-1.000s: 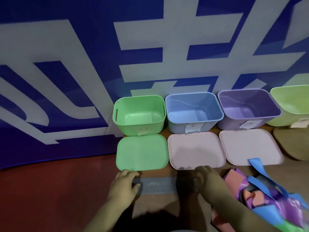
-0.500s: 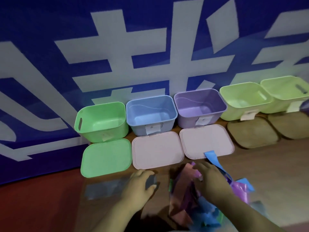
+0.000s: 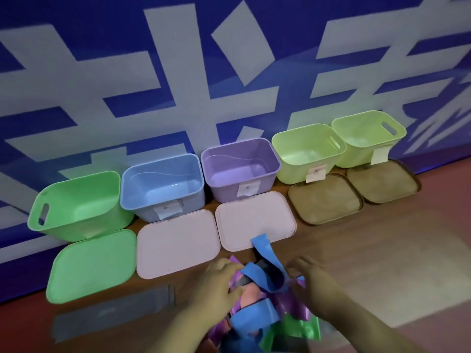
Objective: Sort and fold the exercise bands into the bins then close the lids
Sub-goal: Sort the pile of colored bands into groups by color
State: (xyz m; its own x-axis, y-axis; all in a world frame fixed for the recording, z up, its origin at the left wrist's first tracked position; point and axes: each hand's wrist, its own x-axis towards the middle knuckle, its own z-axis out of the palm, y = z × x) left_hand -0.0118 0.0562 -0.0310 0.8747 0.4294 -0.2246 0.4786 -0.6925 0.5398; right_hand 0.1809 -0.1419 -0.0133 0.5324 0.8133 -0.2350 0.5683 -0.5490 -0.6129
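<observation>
A tangled pile of exercise bands in blue, purple, pink and green lies on the floor at the bottom centre. A blue band loops up out of it onto a pink lid. My left hand sits on the pile's left side, its fingers and thumb curled into the purple bands. My right hand rests on the right side with relaxed fingers. Several open bins line the wall: green, blue, purple and two light green.
A lid lies in front of each bin: green, pink, pink, brown, brown. A flat grey strip lies on the floor left of my hands. A blue and white banner wall stands behind.
Both hands left the grey strip and moved right onto the band pile, the right first, then the left. The view swung right, bringing both light green bins into sight.
</observation>
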